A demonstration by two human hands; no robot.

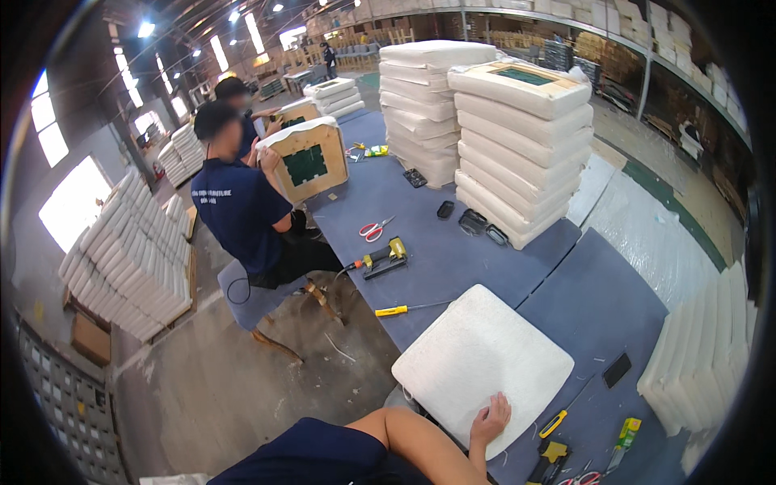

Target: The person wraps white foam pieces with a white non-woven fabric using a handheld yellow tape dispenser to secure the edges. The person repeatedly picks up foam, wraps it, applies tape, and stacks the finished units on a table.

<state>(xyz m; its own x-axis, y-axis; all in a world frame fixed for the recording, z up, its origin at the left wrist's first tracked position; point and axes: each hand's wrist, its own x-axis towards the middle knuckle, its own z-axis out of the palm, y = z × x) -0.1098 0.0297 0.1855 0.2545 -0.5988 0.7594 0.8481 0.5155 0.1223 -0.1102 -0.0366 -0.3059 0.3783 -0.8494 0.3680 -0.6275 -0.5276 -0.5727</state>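
A square white padded seat cushion lies at the near edge of the blue-grey table. My right hand rests on its near part, fingers stretched out and holding nothing. My left arm crosses the lower edge, elbow outward; its hand is out of sight. Right of the cushion lie a yellow-handled screwdriver, a yellow-and-black staple gun cut by the edge, and red-handled scissors. Beyond the cushion are another yellow-handled screwdriver, a staple gun and red-handled scissors.
Tall stacks of white cushions stand on the table's far side, near small black trays. A co-worker holds a wooden-backed seat at the far left. More cushions stand at right, beside a phone-like black slab.
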